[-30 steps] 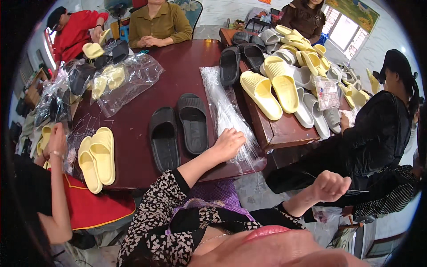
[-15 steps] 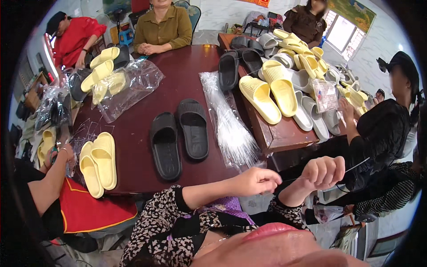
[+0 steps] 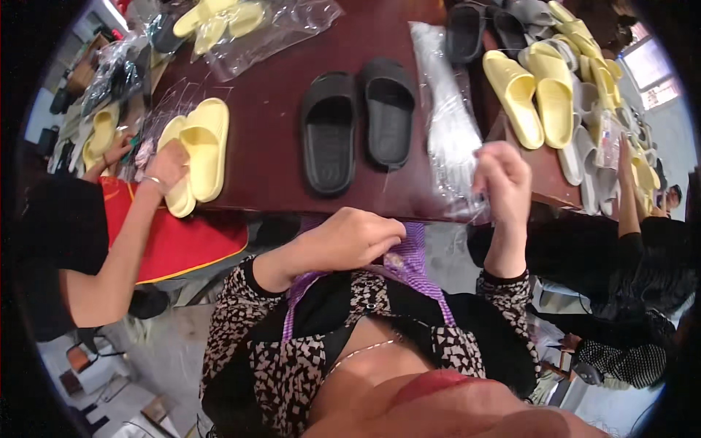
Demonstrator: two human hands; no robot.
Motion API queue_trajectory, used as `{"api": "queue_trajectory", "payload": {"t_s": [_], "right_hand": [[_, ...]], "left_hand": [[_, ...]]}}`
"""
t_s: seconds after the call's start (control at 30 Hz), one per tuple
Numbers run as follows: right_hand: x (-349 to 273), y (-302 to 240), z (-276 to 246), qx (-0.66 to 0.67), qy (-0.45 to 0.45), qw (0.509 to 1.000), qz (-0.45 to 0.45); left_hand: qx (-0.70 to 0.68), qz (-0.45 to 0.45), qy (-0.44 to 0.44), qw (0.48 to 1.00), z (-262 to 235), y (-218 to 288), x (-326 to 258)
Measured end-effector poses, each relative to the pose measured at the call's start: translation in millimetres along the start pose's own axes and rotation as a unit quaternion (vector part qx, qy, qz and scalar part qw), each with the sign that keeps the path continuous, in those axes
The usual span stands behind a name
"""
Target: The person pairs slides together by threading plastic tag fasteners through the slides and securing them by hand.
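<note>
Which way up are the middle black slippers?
Upright: the middle black slippers lie on the table, insoles and straps facing up.

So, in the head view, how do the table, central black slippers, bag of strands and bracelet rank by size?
Table, largest.
Central black slippers and bag of strands: too alike to rank.
Bracelet, smallest.

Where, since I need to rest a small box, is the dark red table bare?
The dark red table looks bare between the left yellow slides and black slides, and beyond the black ones toward the clear plastic bag. Between black slides and bagged white strands is only a narrow strip. The right-hand table is crowded with heaped slides.
</note>
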State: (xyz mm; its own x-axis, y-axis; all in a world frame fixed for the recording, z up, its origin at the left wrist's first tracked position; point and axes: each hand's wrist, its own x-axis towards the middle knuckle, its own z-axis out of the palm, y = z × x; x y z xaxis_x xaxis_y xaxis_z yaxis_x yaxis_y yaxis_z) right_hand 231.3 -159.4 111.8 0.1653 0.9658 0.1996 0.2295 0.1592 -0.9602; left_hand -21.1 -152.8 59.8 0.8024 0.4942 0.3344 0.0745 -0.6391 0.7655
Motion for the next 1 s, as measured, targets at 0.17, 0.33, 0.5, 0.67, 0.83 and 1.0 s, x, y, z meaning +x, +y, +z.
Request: {"api": "queue_trajectory", "payload": {"t_s": [0.17,0.33,0.5,0.67,0.83,1.0], "right_hand": [[27,49,27,-0.204,-0.124,0.971,0.005],[78,77,43,-0.38,-0.181,0.903,-0.089],[128,102,62,-0.408,-0.21,0.886,-0.065],[147,85,64,-0.318,-0.203,0.926,-0.009],[185,87,46,-0.34,-0.127,0.932,-0.025],[222,101,48,-0.44,-0.107,0.885,-0.112]], "left_hand": [[-0.026,-0.125,0.078,0.989,-12,-7,-28],[-0.012,-0.166,0.125,0.978,-17,-17,-27],[0.09,-0.193,0.188,0.959,-18,-74,1],[0.132,-0.235,0.214,0.939,-27,-98,24],[0.199,-0.257,0.205,0.923,-28,-109,38],[0.248,-0.243,0.203,0.916,-26,-106,41]]}}
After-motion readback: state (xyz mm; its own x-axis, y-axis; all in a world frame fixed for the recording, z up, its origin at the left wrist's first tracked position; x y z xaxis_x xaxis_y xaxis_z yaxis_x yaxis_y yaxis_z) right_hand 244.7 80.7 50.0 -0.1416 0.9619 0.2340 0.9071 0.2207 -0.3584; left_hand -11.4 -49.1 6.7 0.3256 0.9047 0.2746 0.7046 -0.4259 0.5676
